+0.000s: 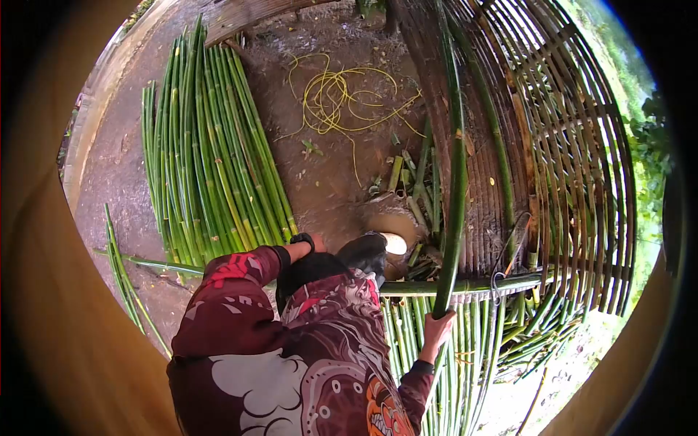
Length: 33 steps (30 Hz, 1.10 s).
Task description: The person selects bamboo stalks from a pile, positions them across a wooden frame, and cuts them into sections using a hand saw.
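Note:
My right hand (438,332) is closed around the lower end of a long green bamboo pole (457,174), which runs up past the top of the view. My left hand (318,244) is beside my left knee, with a dark band at its wrist; its fingers are mostly hidden. To its upper left lies a large bundle of green bamboo poles (211,152) on the ground. A horizontal bamboo pole (407,288) crosses just beyond my right hand, with more green poles (407,327) below it.
A tangled yellow cord (334,94) lies on the muddy ground (320,167). Short bamboo offcuts (418,182) are heaped beside a slatted bamboo platform (483,167). A bamboo lattice (574,145) stands at the right. Thin poles (123,276) lie at the far left.

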Each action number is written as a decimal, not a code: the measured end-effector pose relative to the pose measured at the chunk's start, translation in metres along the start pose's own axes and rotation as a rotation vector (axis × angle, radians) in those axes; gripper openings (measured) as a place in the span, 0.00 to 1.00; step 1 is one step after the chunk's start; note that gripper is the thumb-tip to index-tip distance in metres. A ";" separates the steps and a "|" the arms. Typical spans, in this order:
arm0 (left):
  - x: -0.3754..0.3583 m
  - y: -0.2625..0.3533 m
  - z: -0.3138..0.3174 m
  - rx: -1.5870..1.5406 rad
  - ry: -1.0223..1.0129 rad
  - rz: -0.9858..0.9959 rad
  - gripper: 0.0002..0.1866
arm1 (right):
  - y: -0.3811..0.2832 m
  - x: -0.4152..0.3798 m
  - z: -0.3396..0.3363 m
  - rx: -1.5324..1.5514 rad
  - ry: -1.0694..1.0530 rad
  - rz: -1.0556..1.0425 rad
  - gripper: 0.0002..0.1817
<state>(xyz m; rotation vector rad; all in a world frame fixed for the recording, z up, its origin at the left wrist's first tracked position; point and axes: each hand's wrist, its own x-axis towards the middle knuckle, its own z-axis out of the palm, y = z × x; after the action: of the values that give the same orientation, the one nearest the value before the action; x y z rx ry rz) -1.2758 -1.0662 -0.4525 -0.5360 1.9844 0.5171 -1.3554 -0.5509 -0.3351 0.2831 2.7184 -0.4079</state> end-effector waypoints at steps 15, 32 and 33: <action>0.002 0.072 -0.067 -0.532 -0.141 0.047 0.30 | -0.057 -0.140 -0.032 0.099 0.008 -0.033 0.32; -0.130 0.348 -0.046 -1.375 -0.504 0.280 0.19 | 0.265 -0.263 -0.072 -0.224 0.205 0.000 0.28; -0.127 0.340 -0.032 -1.469 -0.575 0.257 0.16 | 0.284 -0.255 -0.076 -0.116 0.289 -0.077 0.26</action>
<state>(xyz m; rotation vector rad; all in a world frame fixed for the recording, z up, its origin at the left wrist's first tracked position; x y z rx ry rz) -1.4379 -0.7891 -0.2804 -0.8346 0.8382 2.0403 -1.0788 -0.2955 -0.2363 0.2205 3.0299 -0.2449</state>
